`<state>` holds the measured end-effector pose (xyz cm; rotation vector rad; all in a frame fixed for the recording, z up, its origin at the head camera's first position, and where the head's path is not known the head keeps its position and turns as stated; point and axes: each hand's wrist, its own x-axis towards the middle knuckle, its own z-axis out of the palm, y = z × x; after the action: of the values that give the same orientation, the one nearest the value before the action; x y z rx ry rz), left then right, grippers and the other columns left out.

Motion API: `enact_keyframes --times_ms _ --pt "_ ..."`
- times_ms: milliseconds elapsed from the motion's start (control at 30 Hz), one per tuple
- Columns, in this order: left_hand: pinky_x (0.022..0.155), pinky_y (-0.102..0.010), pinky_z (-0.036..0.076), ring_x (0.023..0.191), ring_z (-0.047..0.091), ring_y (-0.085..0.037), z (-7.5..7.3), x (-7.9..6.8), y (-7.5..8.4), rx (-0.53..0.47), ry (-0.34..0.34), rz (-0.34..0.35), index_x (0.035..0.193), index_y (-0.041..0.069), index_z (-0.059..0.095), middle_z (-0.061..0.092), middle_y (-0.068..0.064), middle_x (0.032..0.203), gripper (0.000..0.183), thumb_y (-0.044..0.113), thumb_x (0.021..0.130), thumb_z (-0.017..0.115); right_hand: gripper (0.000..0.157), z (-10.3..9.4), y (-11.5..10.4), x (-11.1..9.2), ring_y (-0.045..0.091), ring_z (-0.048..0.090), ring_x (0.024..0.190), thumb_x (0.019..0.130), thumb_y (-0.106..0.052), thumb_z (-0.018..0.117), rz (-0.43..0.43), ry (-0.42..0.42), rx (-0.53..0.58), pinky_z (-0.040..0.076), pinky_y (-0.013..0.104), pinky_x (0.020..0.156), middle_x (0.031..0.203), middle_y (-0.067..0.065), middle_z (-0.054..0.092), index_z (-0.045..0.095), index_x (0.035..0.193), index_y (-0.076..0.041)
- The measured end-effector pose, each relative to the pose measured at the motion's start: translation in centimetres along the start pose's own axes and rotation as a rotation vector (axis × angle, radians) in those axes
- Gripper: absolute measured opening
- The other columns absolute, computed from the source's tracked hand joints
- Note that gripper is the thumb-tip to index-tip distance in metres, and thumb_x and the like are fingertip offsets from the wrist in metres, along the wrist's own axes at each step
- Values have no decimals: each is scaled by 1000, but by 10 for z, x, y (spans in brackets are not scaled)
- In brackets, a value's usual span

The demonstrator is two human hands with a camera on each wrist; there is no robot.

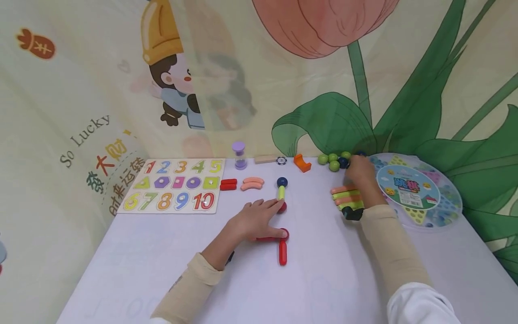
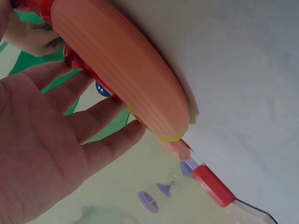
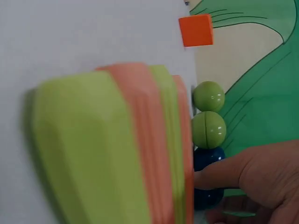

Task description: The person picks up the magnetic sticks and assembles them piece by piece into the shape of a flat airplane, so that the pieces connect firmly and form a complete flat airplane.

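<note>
Your left hand (image 1: 259, 220) is spread, its thumb on a red ball (image 1: 287, 233), while your right hand (image 1: 361, 171) touches the dark blue balls (image 3: 210, 157) (whether it pinches one, I cannot tell), with green balls (image 1: 333, 166), pink and green sticks (image 1: 348, 199) and a round game box (image 1: 447, 193) close around it. White table (image 1: 319, 279) meets printed cloth (image 1: 259, 40); mid-table, one green stick's (image 1: 281, 192) long axis points away from you.

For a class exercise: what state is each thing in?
Left grip: fingers extended, thumb at lower red ball.
Right grip: at clustered balls; hold unclear.
Ball-and-rod chain: blue, green, red, end to end.
Green and pink rods: side by side.
Short red rods: side by side.
Curved pink rods: side by side.
Hourglass: upright.
Number board: flat, digits showing.
Round game package: flat, label up.
</note>
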<state>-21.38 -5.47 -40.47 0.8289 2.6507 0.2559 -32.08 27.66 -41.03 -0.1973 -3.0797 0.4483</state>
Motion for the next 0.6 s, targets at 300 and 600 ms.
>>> enact_keyframes --times_ms 300,600 --pt "98 -46 30 126 31 -25 7 -6 -3 54 138 126 137 24 40 37 0 138 75 59 75 60 42 -5 -30 -43 35 52 85 83 -26 63 -192 -33 172 45 49 71 100 19 56 52 115 0" --pt "58 -16 39 73 44 -5 13 -18 -3 19 93 296 120 33 58 50 7 82 47 25 77 72 40 7 -63 -126 15 54 75 78 -34 70 -752 -622 451 48 29 65 90 -5 59 59 112 -16"
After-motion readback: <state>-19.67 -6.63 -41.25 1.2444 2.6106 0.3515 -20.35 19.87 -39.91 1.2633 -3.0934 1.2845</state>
